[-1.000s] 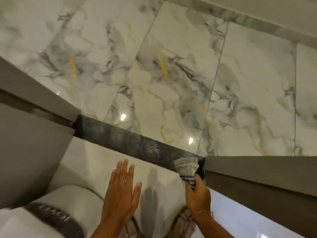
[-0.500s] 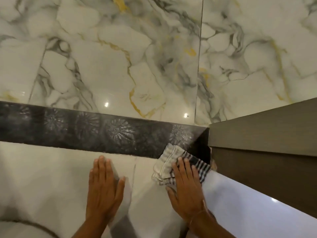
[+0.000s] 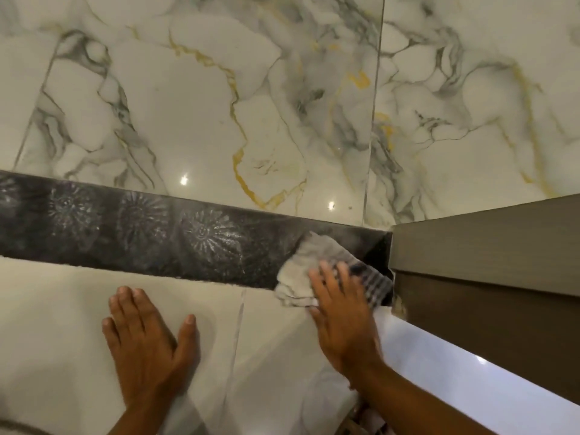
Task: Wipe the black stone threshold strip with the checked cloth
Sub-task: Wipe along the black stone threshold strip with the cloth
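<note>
The black stone threshold strip (image 3: 157,233) runs across the floor from the left edge to the door frame on the right, dusty, with pale round smear marks. The checked cloth (image 3: 314,265), grey-white with dark stripes at its right end, lies bunched on the strip's right end. My right hand (image 3: 342,312) presses flat on the cloth, fingers spread over it. My left hand (image 3: 147,337) rests palm down on the pale tile in front of the strip, fingers apart, holding nothing.
White marble tiles with grey and gold veins (image 3: 219,105) lie beyond the strip. A brown door frame (image 3: 486,255) stands at the right, against the strip's end. Pale floor tile (image 3: 47,324) lies on my side, with a glossy white surface (image 3: 455,372) at the lower right.
My right hand has pushed the cloth up from the strip's near edge onto the strip. The view has come closer. My left hand stays flat on the tile.
</note>
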